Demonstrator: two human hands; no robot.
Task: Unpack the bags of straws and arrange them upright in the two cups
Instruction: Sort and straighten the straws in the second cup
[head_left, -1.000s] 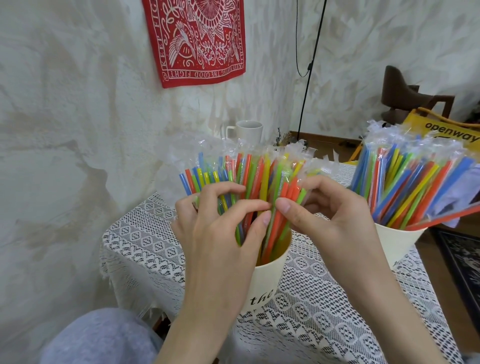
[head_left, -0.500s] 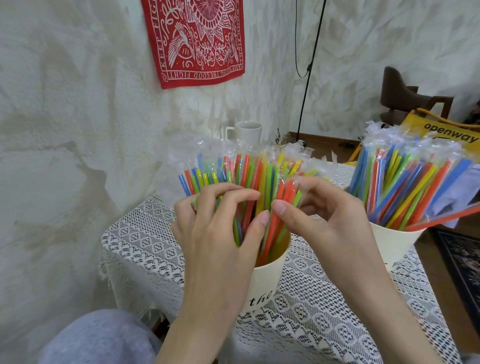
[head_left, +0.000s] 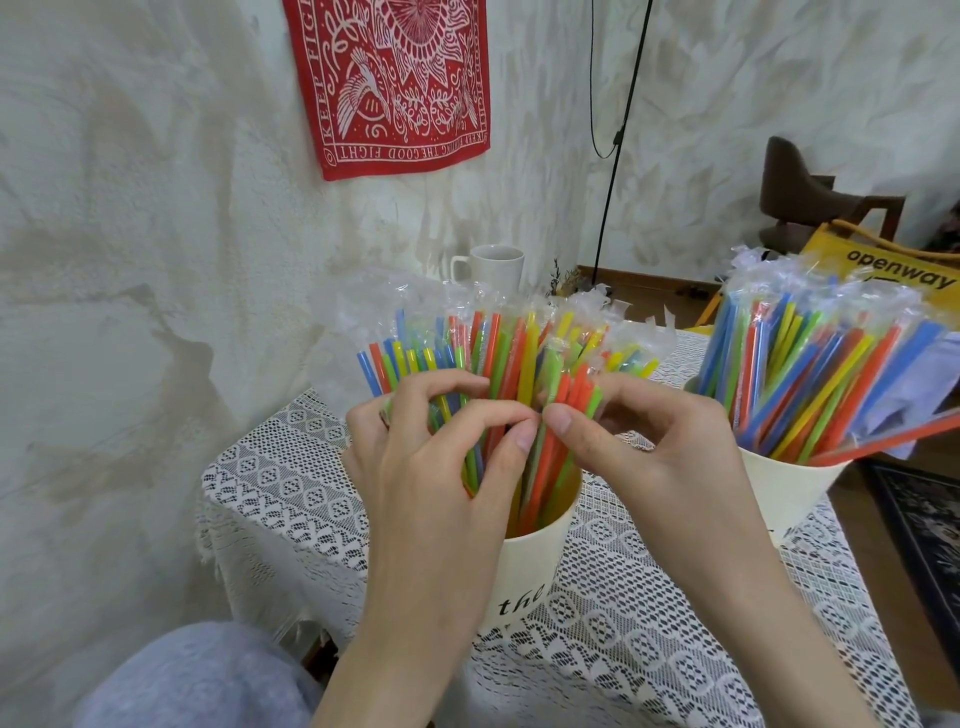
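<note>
My left hand (head_left: 415, 467) and right hand (head_left: 639, 447) both pinch straws (head_left: 519, 364) in the near cup (head_left: 535, 551), fingers curled round them to keep them upright; the other cup (head_left: 779, 493) stands full to my right on the lace tablecloth (head_left: 649, 623).

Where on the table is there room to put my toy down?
There is bare white lace tablecloth in front of the two cream paper cups, and on its left part by the wall. Between the cups it is crowded: both hands work there among coloured straws.
</note>
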